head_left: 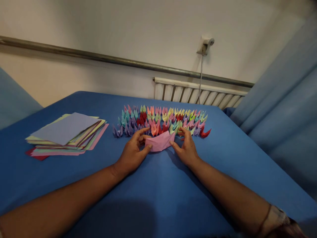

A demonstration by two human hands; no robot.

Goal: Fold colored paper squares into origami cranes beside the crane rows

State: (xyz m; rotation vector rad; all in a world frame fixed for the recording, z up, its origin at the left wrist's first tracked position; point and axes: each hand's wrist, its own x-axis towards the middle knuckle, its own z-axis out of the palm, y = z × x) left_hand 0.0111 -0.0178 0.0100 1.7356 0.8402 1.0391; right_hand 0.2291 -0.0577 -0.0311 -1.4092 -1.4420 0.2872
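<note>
A partly folded piece of pink origami paper (159, 142), shaped somewhat like a boat, is held up between my two hands just above the blue surface. My left hand (135, 148) pinches its left end, thumb in front and fingers behind. At the other end, my right hand (185, 147) grips the corner with the thumb, its index finger raised and curved. Directly beyond the paper stand rows of small folded paper cranes (163, 117) in red, pink, purple, teal, yellow and green. My hands and the pink paper hide some of the front row.
To the left lies an uneven stack of coloured paper sheets (68, 130), a lilac one on top. The blue table (158, 185) reaches a wall with a metal rail (104, 58), a radiator (193, 89) and a plugged-in socket (204, 45). Blue curtains (284, 109) hang at right.
</note>
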